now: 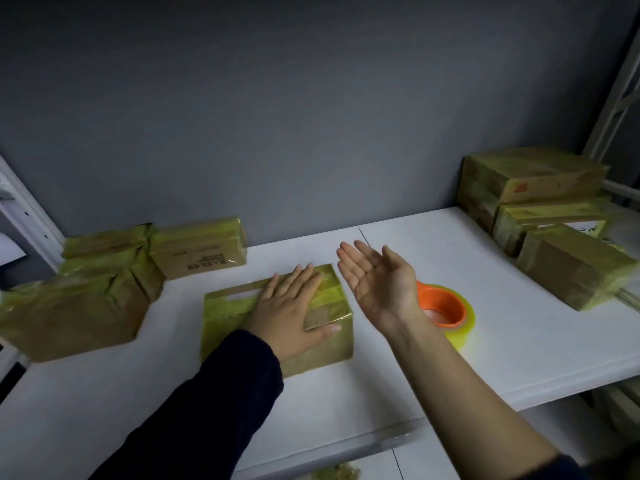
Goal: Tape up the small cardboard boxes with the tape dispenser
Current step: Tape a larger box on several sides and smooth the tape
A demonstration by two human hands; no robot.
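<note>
Two forearms are reaching in from the bottom edge, the left in a dark sleeve (207,403), the right bare to near the elbow. At centre, a small cardboard box (322,351), wrapped in yellowish tape, is sitting on the white table (519,341). The left hand (291,306) is lying flat on the box's top, fingers straight and close together, thumb spread out toward the near right edge. The right hand (377,282) is hovering just beside the box's right end, palm turned up and inward, fingers straight and slightly apart, holding nothing. Behind that wrist, the tape dispenser (464,327), an orange ring carrying a roll of yellow tape, is lying flat on the table, partly hidden by the hand.

Further left, a heap of taped boxes (97,289) is crowding the table's edge, with one printed box (199,247) standing against the grey wall (311,116). On the right, more taped boxes (530,174) are stacking up near the corner, one (575,265) lying lower and nearer. White shelf framing (620,98) is rising at the far right.
</note>
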